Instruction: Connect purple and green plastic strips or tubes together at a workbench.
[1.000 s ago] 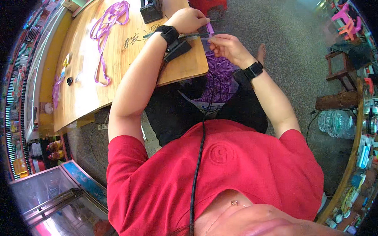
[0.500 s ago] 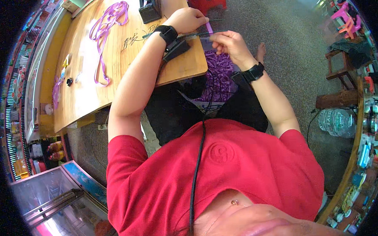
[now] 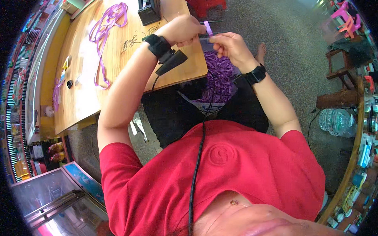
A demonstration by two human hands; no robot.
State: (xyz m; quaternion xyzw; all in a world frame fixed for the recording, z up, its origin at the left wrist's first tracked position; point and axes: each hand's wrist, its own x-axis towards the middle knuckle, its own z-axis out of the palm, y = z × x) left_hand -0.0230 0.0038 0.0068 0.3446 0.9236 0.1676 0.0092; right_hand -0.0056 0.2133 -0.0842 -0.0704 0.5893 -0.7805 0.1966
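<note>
A short strip of purple ribbon (image 3: 208,29) stands out between my hands, just past the table's right edge. My right hand (image 3: 231,46) has its thumb and forefinger pinched at the ribbon's lower end. A thin dark rod (image 3: 222,33) passes close by those fingertips. To the left of the strip, my left hand (image 3: 185,30) is closed with its fingers curled. What it grips, if anything, is hidden behind the fingers. Below both hands, a heap of purple ribbon pieces (image 3: 219,77) fills a pale container between my knees.
On the wooden table (image 3: 82,90) lie a long loop of purple ribbon (image 3: 104,33), a black tape dispenser (image 3: 149,10) and a small black piece (image 3: 69,84). A red stool (image 3: 206,4) stands beyond. Dark cables hang over my lap. A large clear bottle (image 3: 337,122) is at right.
My left hand has drawn back left and slightly down from the ribbon's upper end, its fingers now curled. The left forearm shifted left. My right hand stays nearly in place.
</note>
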